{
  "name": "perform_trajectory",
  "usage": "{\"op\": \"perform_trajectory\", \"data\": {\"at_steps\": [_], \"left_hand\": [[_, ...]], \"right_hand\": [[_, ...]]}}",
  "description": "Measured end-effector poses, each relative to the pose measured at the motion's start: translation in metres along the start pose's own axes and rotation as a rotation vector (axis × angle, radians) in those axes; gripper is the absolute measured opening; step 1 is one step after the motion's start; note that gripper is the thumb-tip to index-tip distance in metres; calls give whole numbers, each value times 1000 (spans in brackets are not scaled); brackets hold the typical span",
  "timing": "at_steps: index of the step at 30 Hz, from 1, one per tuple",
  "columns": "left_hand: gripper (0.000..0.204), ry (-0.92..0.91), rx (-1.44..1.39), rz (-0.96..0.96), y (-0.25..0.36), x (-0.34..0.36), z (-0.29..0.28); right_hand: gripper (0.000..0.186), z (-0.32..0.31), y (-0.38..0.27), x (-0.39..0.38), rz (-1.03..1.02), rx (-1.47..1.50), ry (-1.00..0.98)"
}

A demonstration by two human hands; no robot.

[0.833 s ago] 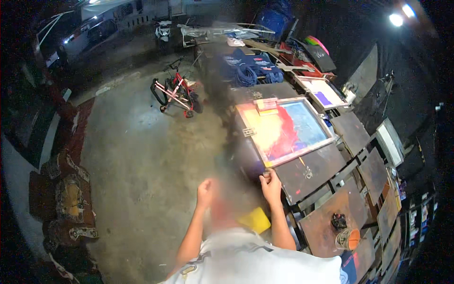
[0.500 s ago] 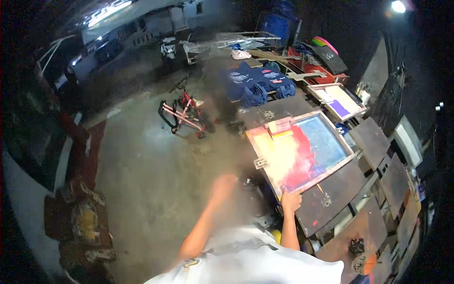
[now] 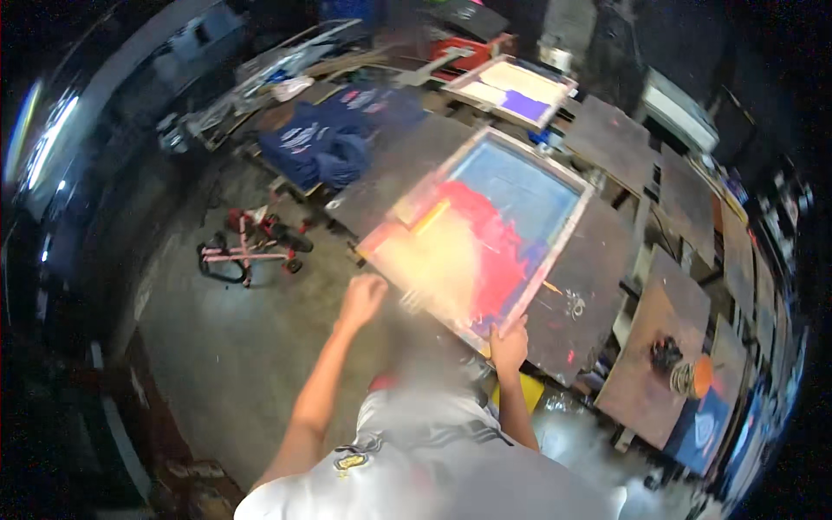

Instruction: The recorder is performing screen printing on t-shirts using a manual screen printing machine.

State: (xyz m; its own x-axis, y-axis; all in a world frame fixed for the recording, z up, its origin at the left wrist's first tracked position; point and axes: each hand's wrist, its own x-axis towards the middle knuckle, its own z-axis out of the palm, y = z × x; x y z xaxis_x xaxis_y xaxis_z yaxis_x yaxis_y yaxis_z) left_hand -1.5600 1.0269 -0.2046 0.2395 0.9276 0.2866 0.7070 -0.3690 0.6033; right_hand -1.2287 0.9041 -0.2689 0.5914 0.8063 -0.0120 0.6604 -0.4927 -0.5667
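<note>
Head view: pink-framed bike (image 3: pixel 247 253), L, on grey concrete floor (image 3: pixel 230 355); free room round L arm (image 3: pixel 316 394). L hand (image 3: pixel 364 299): fingers curled in, no held thing visible, just beside wood-framed rectangular screen (image 3: pixel 481 247) w/ yellow-red-blue mesh, mid-scene. R hand (image 3: pixel 510 344): thumb + fingers gripping its near corner, prob. to steady it. Past R edge: flat dark board (image 3: pixel 589 260), gap, flat brown board (image 3: pixel 637 377).

A white shirt (image 3: pixel 546 481), loose-fitting, and look, short in the sleeve (image 3: pixel 267 504), with bare forearms (image 3: pixel 314 390), bare left hand (image 3: pixel 363 300), bare right hand (image 3: pixel 511 345)! On the left, a yellow badge (image 3: pixel 351 462) edged in dark, detail too fine; dark stripes (image 3: pixel 482 433) cross the shirt's far part, and its middle blurs.
</note>
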Motion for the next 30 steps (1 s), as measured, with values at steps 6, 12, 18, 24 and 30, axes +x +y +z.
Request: {"op": "perform_trajectory", "data": {"at_steps": [6, 12, 18, 24, 30], "left_hand": [[38, -23, 345, 14, -92, 105, 12], [67, -288, 369, -327, -129, 151, 19], [79, -398, 384, -326, -135, 159, 21], [87, -414, 238, -357, -134, 161, 13], [92, -380, 72, -461, -140, 162, 5]], "right_hand": [[46, 4, 0, 2, 2, 101, 83], [50, -13, -28, -4, 219, -12, -6], [57, -13, -36, -9, 256, -218, -53], [63, 12, -37, 1, 374, -309, -51], [68, 1, -48, -7, 474, -101, 53]]}}
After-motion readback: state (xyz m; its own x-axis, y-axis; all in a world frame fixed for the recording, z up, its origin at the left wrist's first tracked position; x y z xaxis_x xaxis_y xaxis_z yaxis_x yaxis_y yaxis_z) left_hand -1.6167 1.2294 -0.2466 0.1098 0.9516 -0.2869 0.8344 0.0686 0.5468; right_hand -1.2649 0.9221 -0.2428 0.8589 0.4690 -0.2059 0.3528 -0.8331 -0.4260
